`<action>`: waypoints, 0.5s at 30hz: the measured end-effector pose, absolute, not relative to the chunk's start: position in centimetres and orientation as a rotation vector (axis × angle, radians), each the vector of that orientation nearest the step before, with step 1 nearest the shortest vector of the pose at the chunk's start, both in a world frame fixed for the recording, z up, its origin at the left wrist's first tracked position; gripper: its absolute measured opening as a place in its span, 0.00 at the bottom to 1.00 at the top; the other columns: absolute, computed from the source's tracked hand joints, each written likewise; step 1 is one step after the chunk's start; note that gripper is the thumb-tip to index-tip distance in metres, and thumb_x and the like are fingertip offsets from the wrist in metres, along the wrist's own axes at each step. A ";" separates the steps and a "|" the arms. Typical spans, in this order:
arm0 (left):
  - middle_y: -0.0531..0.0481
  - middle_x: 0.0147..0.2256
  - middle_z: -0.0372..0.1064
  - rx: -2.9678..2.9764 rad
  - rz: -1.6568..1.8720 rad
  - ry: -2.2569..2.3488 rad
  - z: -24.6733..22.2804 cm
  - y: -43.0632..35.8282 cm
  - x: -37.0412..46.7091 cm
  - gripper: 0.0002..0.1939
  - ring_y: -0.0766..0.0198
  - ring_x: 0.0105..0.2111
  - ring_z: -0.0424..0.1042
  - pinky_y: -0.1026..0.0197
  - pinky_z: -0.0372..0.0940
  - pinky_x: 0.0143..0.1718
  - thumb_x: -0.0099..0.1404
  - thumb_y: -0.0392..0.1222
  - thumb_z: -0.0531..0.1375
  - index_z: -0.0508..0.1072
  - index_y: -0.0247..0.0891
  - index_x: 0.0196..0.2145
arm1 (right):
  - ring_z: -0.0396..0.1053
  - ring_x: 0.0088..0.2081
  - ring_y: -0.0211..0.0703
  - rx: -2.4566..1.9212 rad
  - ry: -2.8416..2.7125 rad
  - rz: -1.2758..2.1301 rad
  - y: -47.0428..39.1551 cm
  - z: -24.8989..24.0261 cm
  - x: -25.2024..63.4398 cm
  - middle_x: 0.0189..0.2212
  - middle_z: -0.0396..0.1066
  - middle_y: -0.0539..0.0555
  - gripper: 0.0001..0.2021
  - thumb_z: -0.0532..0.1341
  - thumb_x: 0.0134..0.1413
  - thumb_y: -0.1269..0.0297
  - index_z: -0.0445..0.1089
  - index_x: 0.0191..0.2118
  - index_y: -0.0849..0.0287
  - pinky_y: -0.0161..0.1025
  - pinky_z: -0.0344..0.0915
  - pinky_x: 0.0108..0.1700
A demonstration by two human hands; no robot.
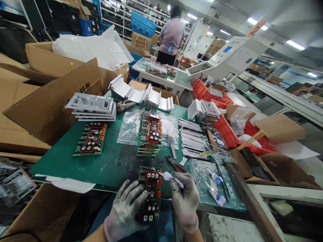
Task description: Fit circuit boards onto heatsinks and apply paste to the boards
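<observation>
A green circuit board (153,188) with red frames, white components and orange terminals on its right edge is tilted at the table's front edge. My left hand (126,208), in a smudged white glove, grips its left side with the fingers lying over the edge. My gloved right hand (186,198) is closed around a white squeeze tube (174,178), whose narrow nozzle points left at the board's upper right corner. The label on this tube is hidden. Just beyond my hands lie red-handled pliers (175,164). Similar boards form a stack (150,134), and more lie to the left (91,138).
Grey plastic housings (94,107) are piled at left, near open cardboard boxes (58,97). Aluminium profiles (141,94) line the back edge. Metal strips (193,138), two tubes (215,194) and red bins (224,124) occupy the right. A person (171,37) stands farther back.
</observation>
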State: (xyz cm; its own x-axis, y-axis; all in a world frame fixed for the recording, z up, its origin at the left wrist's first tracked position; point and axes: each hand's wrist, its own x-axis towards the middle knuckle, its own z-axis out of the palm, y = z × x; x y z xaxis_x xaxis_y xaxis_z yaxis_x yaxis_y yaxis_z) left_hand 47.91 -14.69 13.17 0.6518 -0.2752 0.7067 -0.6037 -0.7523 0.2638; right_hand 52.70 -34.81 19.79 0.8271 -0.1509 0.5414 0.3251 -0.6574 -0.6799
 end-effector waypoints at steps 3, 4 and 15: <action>0.46 0.46 0.75 2.381 0.886 -0.679 13.5 -14.7 47.9 0.29 0.51 0.51 0.71 0.48 0.47 0.67 0.58 0.60 0.62 0.71 0.41 0.52 | 0.73 0.30 0.39 -2.134 -0.204 -0.823 -34.7 18.4 51.6 0.30 0.72 0.51 0.06 0.61 0.61 0.60 0.73 0.35 0.54 0.35 0.71 0.30; 0.47 0.45 0.75 2.375 0.880 -0.663 13.6 -14.8 47.9 0.29 0.52 0.51 0.71 0.48 0.47 0.67 0.58 0.60 0.61 0.71 0.41 0.52 | 0.73 0.31 0.39 -2.115 -0.246 -0.839 -34.7 18.0 51.3 0.31 0.72 0.51 0.04 0.61 0.61 0.62 0.72 0.36 0.54 0.35 0.71 0.31; 0.45 0.44 0.75 2.359 0.876 -0.645 13.8 -15.1 47.9 0.28 0.52 0.50 0.72 0.48 0.49 0.66 0.59 0.59 0.60 0.70 0.39 0.51 | 0.70 0.27 0.40 -2.175 -0.858 -0.945 -32.8 19.6 50.5 0.28 0.74 0.52 0.08 0.59 0.61 0.72 0.72 0.43 0.55 0.37 0.69 0.28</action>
State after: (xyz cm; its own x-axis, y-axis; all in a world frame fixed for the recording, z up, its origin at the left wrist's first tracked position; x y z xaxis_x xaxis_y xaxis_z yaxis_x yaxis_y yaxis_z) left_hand 47.89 -15.14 13.84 0.6744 -0.2441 0.6969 -0.5933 -0.7410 0.3145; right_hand 50.54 -32.79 19.62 0.5353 0.3146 0.7839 0.7501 -0.6038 -0.2699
